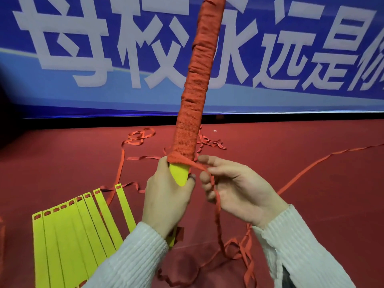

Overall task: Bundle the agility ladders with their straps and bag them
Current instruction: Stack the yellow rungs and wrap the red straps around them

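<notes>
Two hands work one strap-wrapped ladder bundle, its long axis rising up and slightly right from the left hand, which grips its yellow base; beside it, the right hand pinches the red strap above the red floor.

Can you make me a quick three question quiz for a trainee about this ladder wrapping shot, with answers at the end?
1. True or false: the left hand grips the bare yellow end of the strap-wrapped rung bundle.
2. What runs through the fingers of the right hand?
A. a black cord
B. the red strap
C. a yellow rung
3. Fill in: the loose yellow rungs lie fanned out on the red ___.

Key:
1. True.
2. B; it leads from the bundle's lower end down to the floor.
3. Floor.
</notes>
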A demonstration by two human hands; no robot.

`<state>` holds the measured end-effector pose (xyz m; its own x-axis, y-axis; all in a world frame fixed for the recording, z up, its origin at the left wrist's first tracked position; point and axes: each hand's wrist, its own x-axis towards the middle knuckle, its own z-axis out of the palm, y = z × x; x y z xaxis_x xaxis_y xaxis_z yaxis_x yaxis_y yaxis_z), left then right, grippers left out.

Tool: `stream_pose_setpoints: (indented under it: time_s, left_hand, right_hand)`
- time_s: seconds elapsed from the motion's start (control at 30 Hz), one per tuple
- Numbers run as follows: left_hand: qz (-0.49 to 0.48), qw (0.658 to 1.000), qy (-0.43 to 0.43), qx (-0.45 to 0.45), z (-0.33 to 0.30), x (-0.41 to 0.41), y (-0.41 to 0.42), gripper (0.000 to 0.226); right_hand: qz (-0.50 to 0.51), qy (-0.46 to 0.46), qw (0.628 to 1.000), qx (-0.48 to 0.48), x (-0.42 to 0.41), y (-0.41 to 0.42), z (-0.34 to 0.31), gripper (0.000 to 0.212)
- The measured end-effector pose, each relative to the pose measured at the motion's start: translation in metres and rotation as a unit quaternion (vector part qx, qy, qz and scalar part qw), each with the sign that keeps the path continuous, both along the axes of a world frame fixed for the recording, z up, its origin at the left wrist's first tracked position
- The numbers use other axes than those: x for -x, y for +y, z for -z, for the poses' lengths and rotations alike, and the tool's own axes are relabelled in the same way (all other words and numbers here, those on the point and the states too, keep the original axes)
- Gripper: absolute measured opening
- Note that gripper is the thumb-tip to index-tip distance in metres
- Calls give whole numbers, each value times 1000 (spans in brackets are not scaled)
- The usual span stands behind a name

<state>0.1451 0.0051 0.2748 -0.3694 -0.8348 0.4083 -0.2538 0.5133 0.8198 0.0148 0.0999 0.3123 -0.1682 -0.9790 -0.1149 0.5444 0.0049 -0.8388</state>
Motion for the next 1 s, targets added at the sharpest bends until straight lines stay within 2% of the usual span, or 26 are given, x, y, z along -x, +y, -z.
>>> stream_pose_setpoints:
  time_s: [0.07, 0.1, 0.2, 0.3, 0.43, 0.5, 0.6, 0.7, 0.83, 0.9, 1.0]
  left_hand:
    - [-3, 1000, 1, 0, 0, 0, 0, 34]
    - [-4, 1000, 0, 3, 1, -1, -1, 34]
    - [-2, 1000, -6, 13, 3, -5, -4, 35]
    - [2, 1000, -5, 12, 1, -5, -4, 34]
    - [1, 1000, -6, 16, -1, -4, 2, 39]
    - [11, 1000, 0, 12, -3, -3, 4, 50]
    - [94, 991, 70, -68, -4, -2, 5, 63]
    - [192, 954, 158, -168, -8, -4, 9, 60]
    - [313, 881, 230, -271, -7, -3, 13, 58]
    - [368, 859, 210, -286, -8, -7, 9, 53]
    - [405, 877, 88, -244, -5, -11, 4, 49]
  right_hand:
    - [10, 91, 995, -24, -5, -1, -2, 30]
    - [28, 164, 985, -38, -7, -3, -2, 30]
    - [95, 386, 918, -5, -13, -7, 0, 11]
    - [129, 480, 865, 69, -13, -4, -2, 11]
    - [159, 397, 900, 79, -5, -3, 0, 18]
    - [199, 392, 894, 83, -2, -4, 0, 20]
    - [233, 375, 894, 79, 2, -3, -2, 25]
    - [226, 313, 920, 66, 6, -2, -2, 32]
    - [163, 228, 955, 94, 6, -4, 0, 32]
    - [163, 220, 954, 125, 5, -3, -1, 45]
    - [260, 319, 903, 124, 5, -7, 5, 66]
